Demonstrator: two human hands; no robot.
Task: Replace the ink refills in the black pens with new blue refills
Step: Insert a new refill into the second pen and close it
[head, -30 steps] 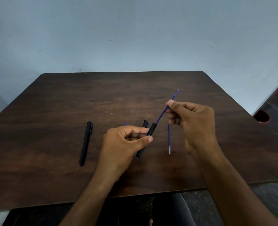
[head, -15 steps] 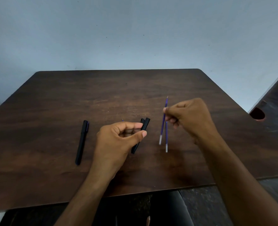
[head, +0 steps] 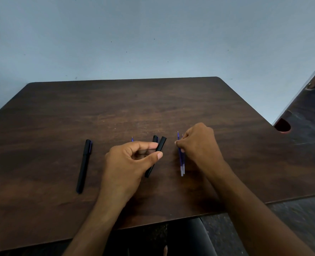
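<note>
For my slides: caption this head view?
Left hand holds black pen barrel; right hand sets blue refill down.

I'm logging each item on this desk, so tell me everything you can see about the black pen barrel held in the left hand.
The black pen barrel is a slim matte tube, plastic by the look, with no refill showing at its blunt upper end. It tilts, top leaning away and to the right, lower end near the table. The left hand pinches it mid-length between thumb and forefinger. A second black piece sits close behind it; whether they touch is unclear.
</note>
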